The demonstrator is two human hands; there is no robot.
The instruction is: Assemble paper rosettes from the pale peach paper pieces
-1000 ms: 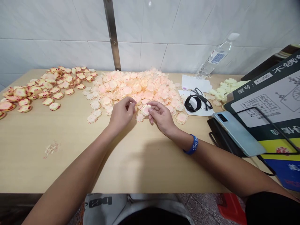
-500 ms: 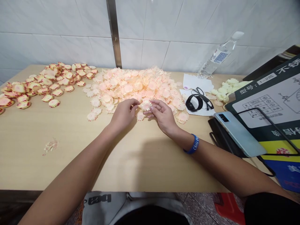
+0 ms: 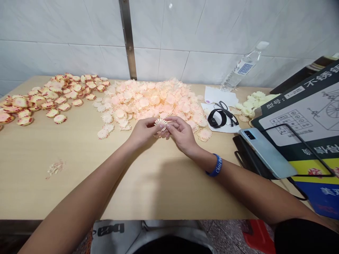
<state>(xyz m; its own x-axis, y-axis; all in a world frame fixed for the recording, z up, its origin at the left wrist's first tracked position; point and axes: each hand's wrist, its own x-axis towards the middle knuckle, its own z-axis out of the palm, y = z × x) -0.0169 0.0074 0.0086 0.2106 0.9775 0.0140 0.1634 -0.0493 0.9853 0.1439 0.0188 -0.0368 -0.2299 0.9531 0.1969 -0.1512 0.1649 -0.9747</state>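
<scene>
Pale wood-grain bench (image 3: 79,187) beneath a white tiled wall carries everything here. Closest in, both forearms reach across it, a blue wristband (image 3: 216,165) on the right one. The left hand (image 3: 143,133) and right hand (image 3: 181,134) meet in front of the heap, their fingers (image 3: 172,124) closed in a light pinch on one frilled, flower-shaped piece (image 3: 160,123). That piece is held just above the bench, at the near edge of the heap; its material is hard to tell.

Just beyond lies a broad heap of pale peach flower pieces (image 3: 148,100). Further left sit red-edged flower pieces (image 3: 50,95), with a small patch of scraps (image 3: 55,168) nearer the front. To the right are a pale blue phone (image 3: 266,152), a black band (image 3: 217,118) and glasses (image 3: 226,113) on white paper (image 3: 219,96), cream pieces (image 3: 254,106), a printed carton (image 3: 299,120) and a plastic bottle (image 3: 239,70).

Too hard a pinch could crease or tear the thin frilled rim. Too loose a hold could let the piece drop into the heap, where it would be hard to pick out. A wide swing of the right arm could knock the phone.
</scene>
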